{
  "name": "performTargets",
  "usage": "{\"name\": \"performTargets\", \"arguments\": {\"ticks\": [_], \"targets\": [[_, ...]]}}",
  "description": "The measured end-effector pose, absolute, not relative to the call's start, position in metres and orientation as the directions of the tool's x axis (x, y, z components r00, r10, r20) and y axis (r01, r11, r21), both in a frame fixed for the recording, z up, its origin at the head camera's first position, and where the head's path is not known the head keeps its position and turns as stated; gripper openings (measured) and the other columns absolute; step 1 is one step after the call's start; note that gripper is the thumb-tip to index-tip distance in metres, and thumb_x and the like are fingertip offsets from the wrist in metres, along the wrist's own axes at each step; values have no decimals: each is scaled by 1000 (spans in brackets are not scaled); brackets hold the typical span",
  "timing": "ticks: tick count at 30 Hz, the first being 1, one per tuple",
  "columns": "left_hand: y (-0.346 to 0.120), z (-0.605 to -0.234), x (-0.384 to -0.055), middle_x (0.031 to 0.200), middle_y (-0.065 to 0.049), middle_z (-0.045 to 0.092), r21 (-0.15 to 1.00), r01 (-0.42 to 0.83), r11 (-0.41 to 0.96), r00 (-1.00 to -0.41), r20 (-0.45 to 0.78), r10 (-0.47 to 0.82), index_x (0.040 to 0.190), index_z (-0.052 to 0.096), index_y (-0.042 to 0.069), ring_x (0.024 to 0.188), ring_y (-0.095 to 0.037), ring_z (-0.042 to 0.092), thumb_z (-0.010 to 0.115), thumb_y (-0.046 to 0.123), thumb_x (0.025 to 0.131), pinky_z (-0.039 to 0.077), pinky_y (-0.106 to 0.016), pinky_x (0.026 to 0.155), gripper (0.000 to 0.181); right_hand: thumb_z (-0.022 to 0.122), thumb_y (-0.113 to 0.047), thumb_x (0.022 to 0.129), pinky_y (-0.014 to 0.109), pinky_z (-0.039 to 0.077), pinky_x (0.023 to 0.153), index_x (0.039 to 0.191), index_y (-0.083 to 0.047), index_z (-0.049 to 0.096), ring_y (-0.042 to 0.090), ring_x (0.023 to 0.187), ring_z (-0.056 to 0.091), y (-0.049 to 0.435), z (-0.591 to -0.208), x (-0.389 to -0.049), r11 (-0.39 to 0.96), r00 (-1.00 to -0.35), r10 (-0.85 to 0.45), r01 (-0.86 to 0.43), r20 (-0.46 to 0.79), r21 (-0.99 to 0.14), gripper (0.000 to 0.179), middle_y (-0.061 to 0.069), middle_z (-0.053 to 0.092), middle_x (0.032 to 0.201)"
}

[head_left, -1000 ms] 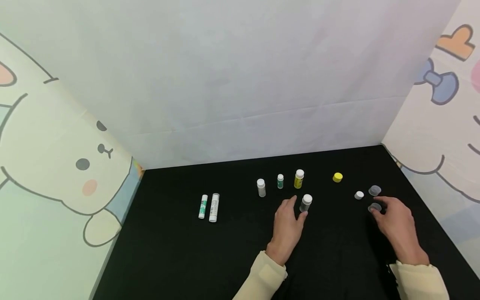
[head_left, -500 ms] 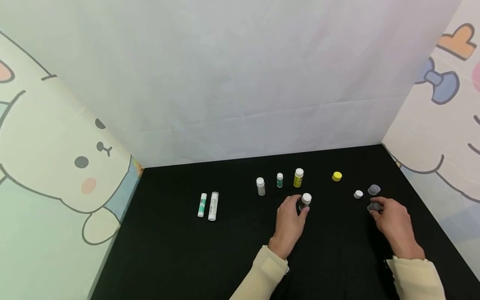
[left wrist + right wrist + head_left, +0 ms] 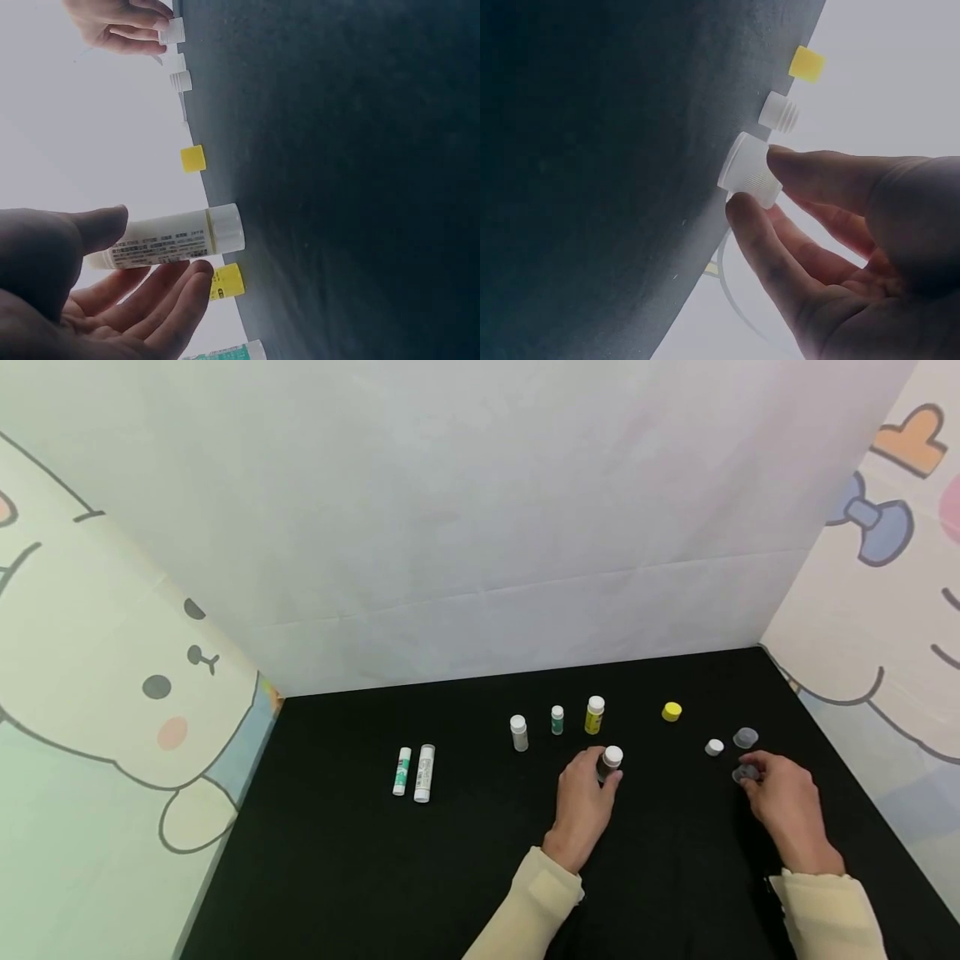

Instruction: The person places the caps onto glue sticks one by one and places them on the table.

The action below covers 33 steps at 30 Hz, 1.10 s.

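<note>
In the head view my left hand (image 3: pixel 583 806) grips a white-topped glue stick (image 3: pixel 611 762) standing upright on the black table. The left wrist view shows thumb and fingers on either side of this printed glue stick (image 3: pixel 169 238). On the far right, my right hand (image 3: pixel 786 806) pinches a translucent cap (image 3: pixel 745 773) at the table surface. Up close in the right wrist view, thumb and a finger hold the ribbed cap (image 3: pixel 750 171) by its sides. Beside it are another clear cap (image 3: pixel 746 738), a white cap (image 3: pixel 714 747) and a yellow cap (image 3: pixel 671 712).
Behind my left hand stand a yellow glue stick (image 3: pixel 594 716), a small green one (image 3: pixel 557 720) and a white one (image 3: pixel 519 733). Further left lie a green-and-white stick (image 3: pixel 402 772) and a longer white stick (image 3: pixel 424 773). Fabric walls (image 3: pixel 480 635) bound the black table (image 3: pixel 360 877).
My left hand has moved slightly forward and its fingers have come in around the glue stick. The right hand stays at the same cap, having barely moved; the head view has shifted a little.
</note>
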<state>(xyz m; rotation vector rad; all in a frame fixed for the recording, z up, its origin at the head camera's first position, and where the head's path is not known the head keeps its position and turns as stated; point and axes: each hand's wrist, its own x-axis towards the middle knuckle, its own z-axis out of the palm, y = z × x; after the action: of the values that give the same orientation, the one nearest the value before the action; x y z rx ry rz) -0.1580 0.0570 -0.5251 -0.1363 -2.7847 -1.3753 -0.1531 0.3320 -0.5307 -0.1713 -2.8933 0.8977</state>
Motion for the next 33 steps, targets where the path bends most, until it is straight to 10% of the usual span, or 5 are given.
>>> {"name": "performTargets", "arguments": {"ticks": [19,29,33], "targets": [[43,-522,-146,112,4,73,799,95,594,-995,69,66,123,70,14,86,-2,60,74,16,101,54,-23,77,22,69,2,96,58,53,73,119,12,67,44,91,66,306,-515,-144,774,-971,225,131,76,-619,25,35,67,108],[36,-522,-137,117,1,71,800,118,588,-992,127,25,125,68,13,107,-11,68,73,15,102,58,-33,94,24,76,-2,95,4,43,65,121,4,71,39,93,72,255,-489,-133,724,-968,115,-73,224,-685,27,26,72,108],[31,-519,-135,118,1,69,807,128,576,-989,146,15,126,67,13,108,-11,69,73,16,102,59,-34,95,25,79,2,93,0,44,72,121,2,72,12,90,71,232,-479,-136,671,-955,53,-183,292,-719,29,21,73,109]]}}
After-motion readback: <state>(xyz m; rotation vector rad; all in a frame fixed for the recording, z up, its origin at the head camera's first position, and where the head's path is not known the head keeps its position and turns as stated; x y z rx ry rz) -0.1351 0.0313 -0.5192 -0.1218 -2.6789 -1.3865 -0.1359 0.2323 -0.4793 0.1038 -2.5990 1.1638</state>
